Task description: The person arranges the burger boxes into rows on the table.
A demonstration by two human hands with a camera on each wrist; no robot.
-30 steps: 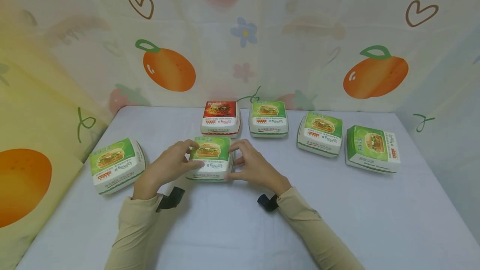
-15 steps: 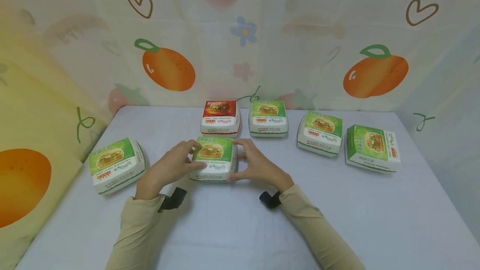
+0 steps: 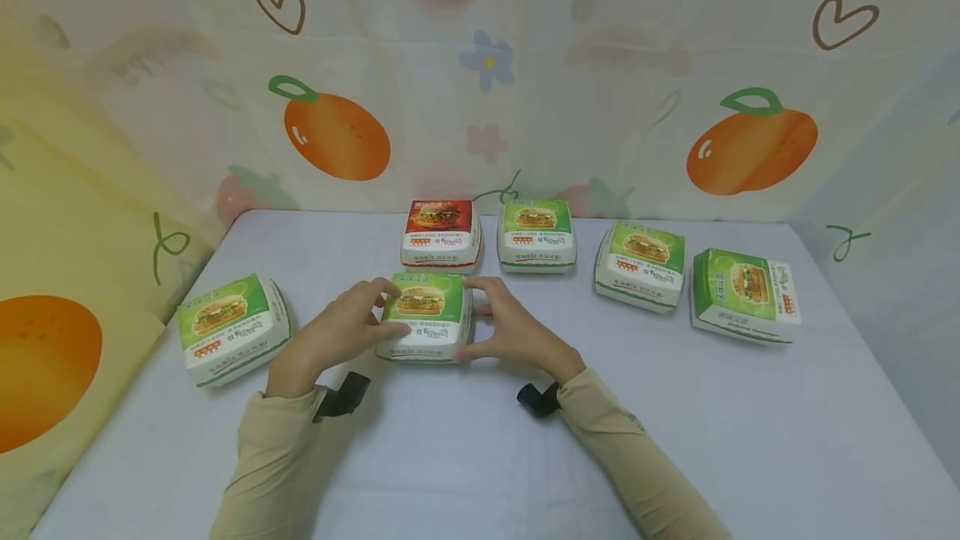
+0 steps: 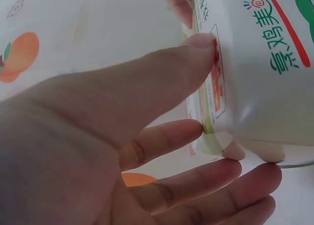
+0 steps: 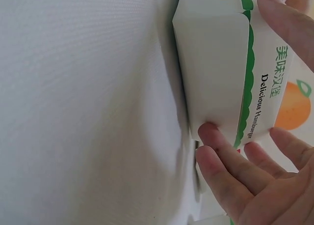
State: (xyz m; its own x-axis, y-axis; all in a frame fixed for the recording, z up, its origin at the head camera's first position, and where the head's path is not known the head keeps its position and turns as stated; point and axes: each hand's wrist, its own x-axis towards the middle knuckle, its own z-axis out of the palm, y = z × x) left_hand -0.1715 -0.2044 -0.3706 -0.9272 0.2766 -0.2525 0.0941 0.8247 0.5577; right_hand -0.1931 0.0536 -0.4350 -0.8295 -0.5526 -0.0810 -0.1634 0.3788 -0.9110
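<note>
A green and white hamburger box [image 3: 425, 302] sits on the table in front of the red one, and both hands are on it. My left hand [image 3: 343, 330] holds its left side, the thumb over the printed lid and the fingers along the side wall, as the left wrist view shows [image 4: 167, 136]. From the right, my right hand [image 3: 517, 329] holds the same box, with the thumb at the front corner and the fingertips along the side and far edge. In the right wrist view, the box's side wall [image 5: 213, 72] is close against the white cloth.
Behind it stand a red hamburger box [image 3: 441, 236] and a green one [image 3: 536, 236]. Two more green boxes [image 3: 641, 265] are at the right, the outer one [image 3: 745, 297] turned. Another green box [image 3: 234, 327] lies at the left, beside my left wrist. A patterned curtain [image 3: 570, 107] backs the table.
Both hands shifted the front hamburger box slightly to the right, then it moved back left a touch. The grip looks the same and the other boxes stay put.
</note>
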